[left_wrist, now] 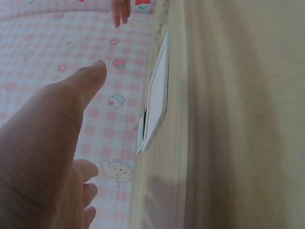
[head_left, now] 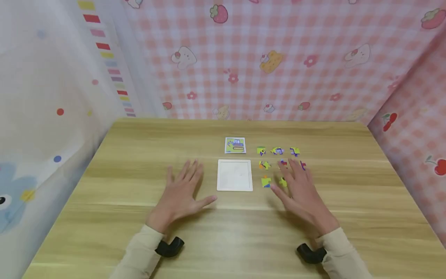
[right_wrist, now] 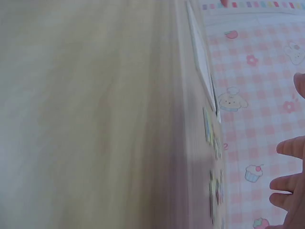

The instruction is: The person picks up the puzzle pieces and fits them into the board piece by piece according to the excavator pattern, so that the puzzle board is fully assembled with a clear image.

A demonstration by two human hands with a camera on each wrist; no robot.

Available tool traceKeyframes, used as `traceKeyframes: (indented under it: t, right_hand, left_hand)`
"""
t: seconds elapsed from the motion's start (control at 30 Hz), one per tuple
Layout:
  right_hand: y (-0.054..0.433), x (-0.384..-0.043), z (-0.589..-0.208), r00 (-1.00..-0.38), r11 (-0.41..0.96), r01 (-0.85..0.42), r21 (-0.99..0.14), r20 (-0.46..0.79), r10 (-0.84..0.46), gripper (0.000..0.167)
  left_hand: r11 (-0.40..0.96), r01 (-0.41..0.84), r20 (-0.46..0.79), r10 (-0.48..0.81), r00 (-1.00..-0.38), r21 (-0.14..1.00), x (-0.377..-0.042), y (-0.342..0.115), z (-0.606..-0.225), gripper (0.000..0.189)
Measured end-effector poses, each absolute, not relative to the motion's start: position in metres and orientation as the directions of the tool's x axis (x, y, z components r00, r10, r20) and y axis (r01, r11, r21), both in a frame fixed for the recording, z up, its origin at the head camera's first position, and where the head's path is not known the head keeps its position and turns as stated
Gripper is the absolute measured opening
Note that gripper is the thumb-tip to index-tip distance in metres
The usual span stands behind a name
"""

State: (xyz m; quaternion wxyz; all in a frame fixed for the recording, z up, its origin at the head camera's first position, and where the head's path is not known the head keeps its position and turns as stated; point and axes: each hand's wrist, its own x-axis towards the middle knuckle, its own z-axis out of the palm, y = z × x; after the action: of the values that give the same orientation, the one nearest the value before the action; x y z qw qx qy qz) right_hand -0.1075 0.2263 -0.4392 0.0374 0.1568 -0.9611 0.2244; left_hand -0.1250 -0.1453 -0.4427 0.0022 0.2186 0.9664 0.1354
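Observation:
A square white puzzle tray (head_left: 235, 175) lies at the middle of the table, with a small picture card (head_left: 235, 145) of a digger just behind it. To its right, several jigsaw puzzle pieces (head_left: 266, 182) in green, blue and red are laid out in rows. My left hand (head_left: 181, 195) is spread left of the tray, holding nothing. Over the front right pieces hovers my right hand (head_left: 301, 192), its fingers spread and partly hiding some of them. In the right wrist view the right hand's fingers (right_wrist: 286, 183) hold nothing. The left thumb (left_wrist: 88, 81) stretches out in the left wrist view.
The wooden table (head_left: 104, 182) reaches back to a pink checked cloth (head_left: 209, 77). A white patterned cloth (head_left: 45, 97) hangs at the left, and more checked cloth (head_left: 418, 128) at the right. Black curved pieces (head_left: 169, 247) stick out by both wrists.

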Motion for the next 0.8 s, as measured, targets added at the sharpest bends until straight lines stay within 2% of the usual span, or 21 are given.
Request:
traceKeyframes:
  t: [0.3, 0.63, 0.8]
  right_hand:
    - [0.214, -0.138, -0.446, -0.932, 0.805, -0.359, -0.473, 0.231, -0.280, 0.069]
    - [0.208, -0.171, -0.442, -0.924, 0.790, -0.381, -0.481, 0.230, -0.306, 0.067]
    - [0.209, -0.195, -0.430, -0.925, 0.756, -0.381, -0.533, 0.209, -0.318, 0.054]
  left_hand:
    - [0.838, 0.482, 0.064, 0.483, -0.873, 0.256, -0.152, -0.130, -0.450, 0.105]
    - [0.784, 0.533, 0.018, 0.557, -0.830, 0.317, -0.178, -0.123, -0.462, 0.102]
    - [0.758, 0.540, -0.008, 0.583, -0.813, 0.367, -0.186, -0.123, -0.466, 0.100]
